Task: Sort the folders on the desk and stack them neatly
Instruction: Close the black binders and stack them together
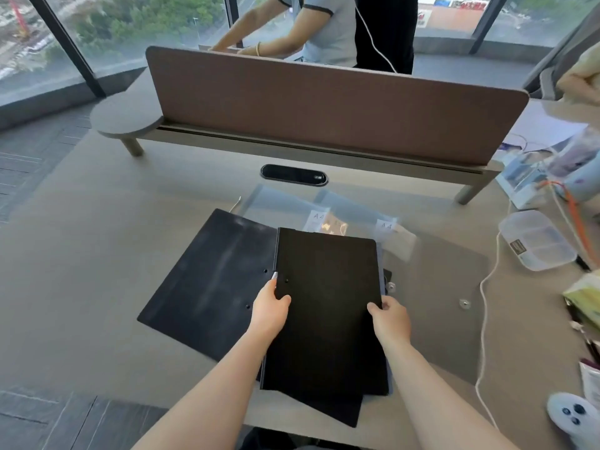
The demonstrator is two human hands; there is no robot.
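Observation:
A black folder [328, 306] sits in the middle of the desk [97, 254], held on both sides: my left hand [269, 315] grips its left edge and my right hand [391, 321] its right edge. Beneath it lies another black folder [211, 280], angled out to the left, with a corner showing at the bottom. Clear plastic folders [441, 297] lie underneath to the right, and more clear folders with A4 labels [292, 203] lie behind.
A brown divider panel [324, 102] stands across the back of the desk, with a person beyond it. On the right lie a clear plastic box [537, 240], a white cable [483, 319], a controller [571, 414] and assorted clutter.

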